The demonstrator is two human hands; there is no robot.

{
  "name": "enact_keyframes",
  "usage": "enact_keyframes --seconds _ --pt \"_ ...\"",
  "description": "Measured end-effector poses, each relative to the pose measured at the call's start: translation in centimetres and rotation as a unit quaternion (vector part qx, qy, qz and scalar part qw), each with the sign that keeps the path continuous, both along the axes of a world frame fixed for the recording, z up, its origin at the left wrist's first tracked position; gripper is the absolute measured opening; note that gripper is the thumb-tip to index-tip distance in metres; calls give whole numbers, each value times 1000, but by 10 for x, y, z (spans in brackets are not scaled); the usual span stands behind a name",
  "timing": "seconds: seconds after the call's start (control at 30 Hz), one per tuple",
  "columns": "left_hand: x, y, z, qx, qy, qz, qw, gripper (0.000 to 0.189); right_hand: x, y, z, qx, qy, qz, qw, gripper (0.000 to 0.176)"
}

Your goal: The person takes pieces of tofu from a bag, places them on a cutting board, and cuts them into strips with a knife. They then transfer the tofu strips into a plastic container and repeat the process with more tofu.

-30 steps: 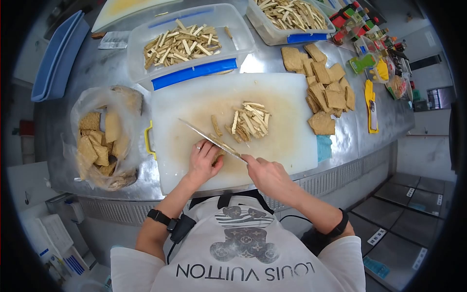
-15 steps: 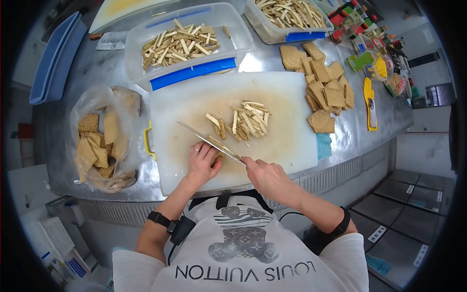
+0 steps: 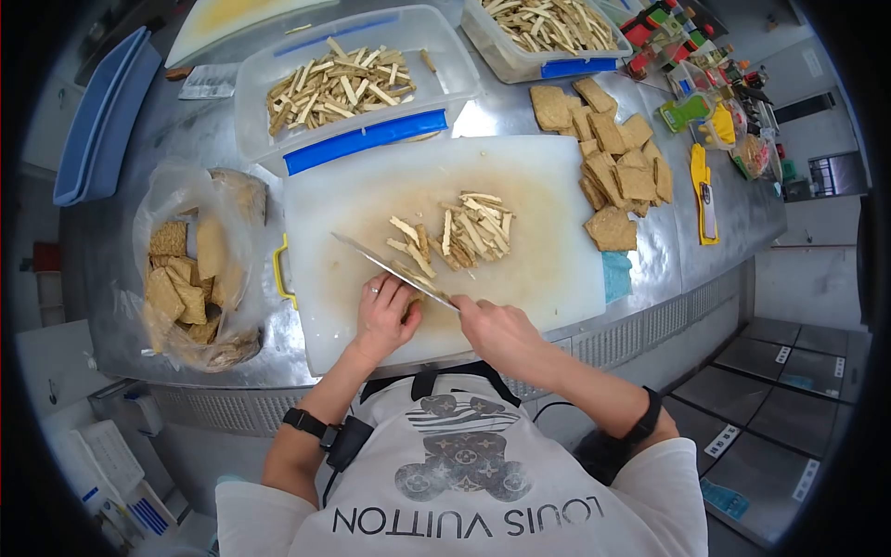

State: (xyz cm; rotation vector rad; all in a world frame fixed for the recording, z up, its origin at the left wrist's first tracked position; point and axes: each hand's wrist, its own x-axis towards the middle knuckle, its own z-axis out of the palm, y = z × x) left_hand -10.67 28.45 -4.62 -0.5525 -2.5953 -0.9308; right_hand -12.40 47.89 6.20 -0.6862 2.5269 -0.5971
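My right hand (image 3: 499,336) is closed around the handle of a kitchen knife (image 3: 376,260), whose long blade slants up to the left across the white cutting board (image 3: 325,320). Just on the near side of the blade, my left hand (image 3: 382,314) presses its curled fingers on a slab of brown dried tofu (image 3: 415,304), mostly hidden under them. Beyond the blade lie a few freshly cut strips (image 3: 413,252). A larger heap of tofu strips (image 3: 478,229), pale inside with brown edges, sits right of them.
A clear plastic bin (image 3: 251,111) of strips stands behind the board, another bin (image 3: 520,67) farther right. Whole tofu slabs (image 3: 622,162) are piled on the right. An open plastic bag (image 3: 246,269) of slabs is left. Yellow scissors-like item (image 3: 703,186) and bottles (image 3: 668,42) lie farther right.
The knife and right hand have shifted slightly left and toward my left hand. Another strip now lies beyond the blade, separated from the slab. My left hand stays in place.
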Motion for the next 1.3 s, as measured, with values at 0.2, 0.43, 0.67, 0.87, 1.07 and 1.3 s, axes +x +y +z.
enact_keyframes --seconds 0.2,0.43,0.67,0.87,1.07,1.3 --pt "1 -1 4 2 -3 -2 1000 34 -8 -13 -35 -38 44 -20 998 25" --pt "3 -4 2 6 -1 -1 1000 35 5 0 0 -19 2 -12 1000 20" --pt "5 -5 6 0 0 -1 1000 33 -4 -12 -30 -67 40 -17 997 17" --pt "6 -6 6 -3 5 -8 1000 31 10 0 6 -8 -17 -11 1000 22" --pt "6 -9 6 -4 -14 -20 1000 30 1 -17 -36 -17 36 -8 999 25" --pt "11 -10 9 -14 -7 -2 1000 30 12 -1 9 -1 1 7 1000 23"
